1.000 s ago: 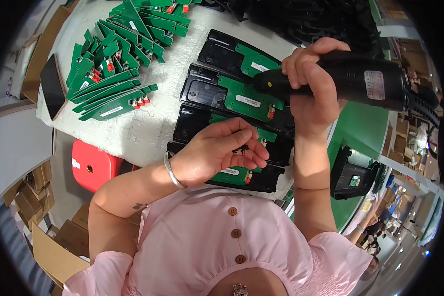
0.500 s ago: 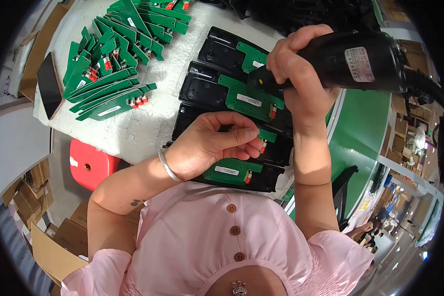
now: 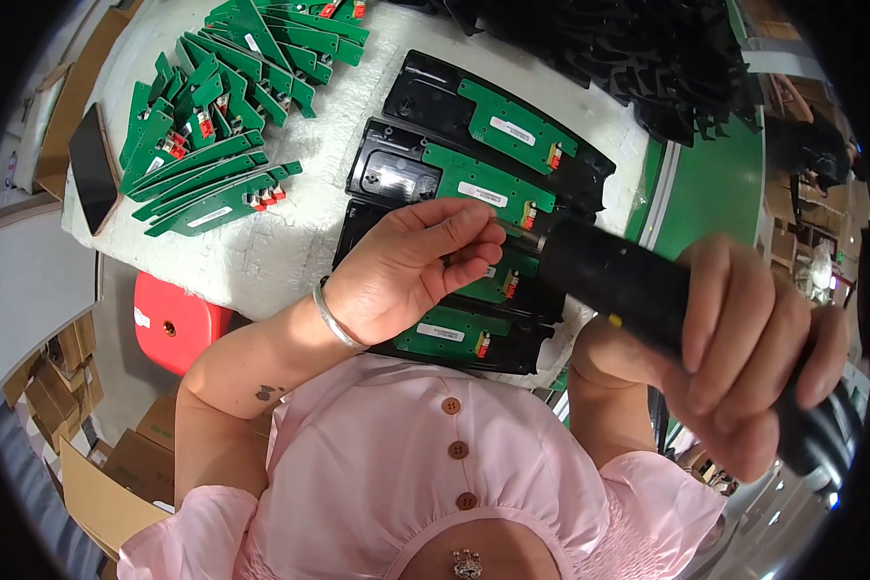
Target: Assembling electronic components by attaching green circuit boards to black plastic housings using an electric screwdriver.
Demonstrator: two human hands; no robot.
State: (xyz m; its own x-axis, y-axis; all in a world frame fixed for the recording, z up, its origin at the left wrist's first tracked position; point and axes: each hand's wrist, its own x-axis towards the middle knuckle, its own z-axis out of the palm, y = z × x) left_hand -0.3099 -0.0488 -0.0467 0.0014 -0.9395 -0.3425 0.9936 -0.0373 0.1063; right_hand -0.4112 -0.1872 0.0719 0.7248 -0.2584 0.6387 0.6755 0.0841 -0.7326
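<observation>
My right hand (image 3: 734,358) is wrapped round a black electric screwdriver (image 3: 613,285), tilted so that its bit points left. The bit's tip is at the fingertips of my left hand (image 3: 406,256), which is closed in a pinch. What the pinch holds is too small to make out. Beneath both hands lie several black plastic housings (image 3: 417,89) in a column, each with a green circuit board (image 3: 498,116) in it bearing a white label and a red connector. My left hand covers part of the lower housings.
A heap of loose green circuit boards (image 3: 213,87) covers the table's far left. Beside it lies a dark phone (image 3: 95,169). Black plastic parts (image 3: 638,58) are piled at the far right, next to a green surface (image 3: 696,193). A red stool (image 3: 169,324) stands below the white table padding (image 3: 290,208).
My right hand has brought the screwdriver down and nearer to me, from over the upper housings, turning its tip toward my left fingertips. My left hand has shifted slightly up and left, still pinched.
</observation>
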